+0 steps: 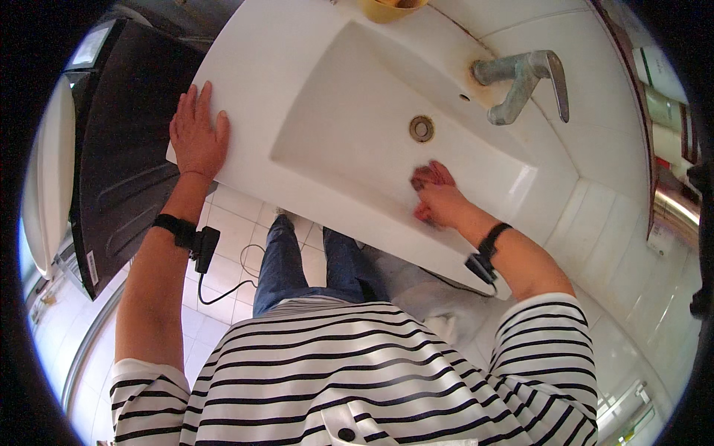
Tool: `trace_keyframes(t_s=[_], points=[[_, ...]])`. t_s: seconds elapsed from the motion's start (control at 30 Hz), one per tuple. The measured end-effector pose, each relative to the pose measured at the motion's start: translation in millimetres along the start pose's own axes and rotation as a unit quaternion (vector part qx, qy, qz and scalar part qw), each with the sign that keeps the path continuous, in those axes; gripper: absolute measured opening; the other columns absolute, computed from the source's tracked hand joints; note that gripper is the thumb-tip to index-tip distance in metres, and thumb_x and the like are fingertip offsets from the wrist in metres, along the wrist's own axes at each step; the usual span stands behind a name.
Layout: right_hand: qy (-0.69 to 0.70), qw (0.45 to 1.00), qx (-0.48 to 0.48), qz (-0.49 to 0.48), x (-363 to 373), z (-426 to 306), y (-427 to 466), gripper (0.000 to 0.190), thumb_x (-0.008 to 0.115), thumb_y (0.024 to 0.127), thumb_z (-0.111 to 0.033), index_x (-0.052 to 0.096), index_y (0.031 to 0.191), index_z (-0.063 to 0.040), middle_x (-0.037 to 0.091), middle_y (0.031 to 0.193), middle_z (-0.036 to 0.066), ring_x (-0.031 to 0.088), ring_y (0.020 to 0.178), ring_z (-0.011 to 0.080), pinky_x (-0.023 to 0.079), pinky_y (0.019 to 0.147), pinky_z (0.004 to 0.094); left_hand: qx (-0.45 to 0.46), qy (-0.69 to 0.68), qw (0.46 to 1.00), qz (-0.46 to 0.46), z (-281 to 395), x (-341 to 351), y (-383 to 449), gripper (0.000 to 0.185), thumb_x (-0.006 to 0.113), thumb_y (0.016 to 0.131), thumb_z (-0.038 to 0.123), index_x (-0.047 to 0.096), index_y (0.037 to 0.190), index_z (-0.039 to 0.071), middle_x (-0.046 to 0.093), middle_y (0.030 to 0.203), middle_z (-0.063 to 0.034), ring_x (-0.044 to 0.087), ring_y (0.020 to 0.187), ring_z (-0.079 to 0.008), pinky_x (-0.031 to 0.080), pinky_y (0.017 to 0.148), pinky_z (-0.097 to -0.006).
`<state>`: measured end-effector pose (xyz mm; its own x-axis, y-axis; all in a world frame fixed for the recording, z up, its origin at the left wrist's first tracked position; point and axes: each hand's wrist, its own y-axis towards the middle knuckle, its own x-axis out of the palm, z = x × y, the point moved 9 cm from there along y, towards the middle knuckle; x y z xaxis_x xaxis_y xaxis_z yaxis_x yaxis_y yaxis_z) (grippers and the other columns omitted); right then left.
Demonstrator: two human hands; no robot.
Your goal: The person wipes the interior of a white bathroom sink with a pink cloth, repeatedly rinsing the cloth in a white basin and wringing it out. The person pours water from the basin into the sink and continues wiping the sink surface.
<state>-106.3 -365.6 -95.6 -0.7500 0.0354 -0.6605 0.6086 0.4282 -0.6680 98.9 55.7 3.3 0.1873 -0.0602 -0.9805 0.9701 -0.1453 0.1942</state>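
Note:
My left hand point(198, 134) rests flat on the left end of the white washbasin top point(245, 111), its fingers a little spread and nothing in it. Inside the sloped basin point(346, 117), my right hand point(444, 203) is closed around a reddish cloth point(422, 212) and presses it against the near wall. The cloth is blurred and mostly covered by my fingers, so its exact kind is hard to tell. Just beyond that hand sits the round metal drain point(421, 129), ringed with brownish stain.
A worn single-lever faucet point(519, 83) juts from the right side, stained at its base. At the far rim stands a yellow container point(390, 10). A black appliance panel point(134, 150) borders the left end. Cables point(223, 298) hang from both wrist straps above the tiled floor point(234, 217).

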Motion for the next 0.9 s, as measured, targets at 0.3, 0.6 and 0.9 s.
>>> trace_keyframes(t_s=[0.3,0.6,0.9], points=[[0.099,0.995,0.012,0.000,21.3,-7.6,51.9,0.016,0.058,0.077,-0.013,0.071,0.083,-0.006,0.069,0.083,0.019,0.067,0.078,0.0340,0.052,0.070,0.0433,0.012,-0.045,0.999,0.008,8.0,-7.3,1.2,0.062,0.054,0.092,0.032,0.035,0.150,0.021,0.032,0.155,-0.0101,0.026,0.145,-0.0297,0.019,0.117,-0.0480],[0.347,0.907,-0.181,0.155,-138.5,-169.4,134.3,0.029,0.063,0.081,-0.012,0.065,0.109,-0.008,0.070,0.090,0.015,0.067,0.086,0.0285,0.053,0.077,0.0394,0.013,-0.019,1.000,0.016,4.1,-8.2,2.3,0.062,0.054,0.092,0.033,0.035,0.150,0.021,0.033,0.154,-0.0098,0.027,0.145,-0.0288,0.020,0.117,-0.0473],[0.407,0.889,0.146,-0.151,-15.6,-23.8,-51.7,0.018,0.062,0.081,-0.010,0.062,0.098,-0.004,0.066,0.078,0.010,0.063,0.068,0.0162,0.051,0.057,0.0337,0.011,-0.021,1.000,0.020,1.7,-9.1,-2.9,0.062,0.053,0.093,0.033,0.033,0.150,0.020,0.033,0.154,-0.0103,0.026,0.145,-0.0296,0.020,0.116,-0.0486]])
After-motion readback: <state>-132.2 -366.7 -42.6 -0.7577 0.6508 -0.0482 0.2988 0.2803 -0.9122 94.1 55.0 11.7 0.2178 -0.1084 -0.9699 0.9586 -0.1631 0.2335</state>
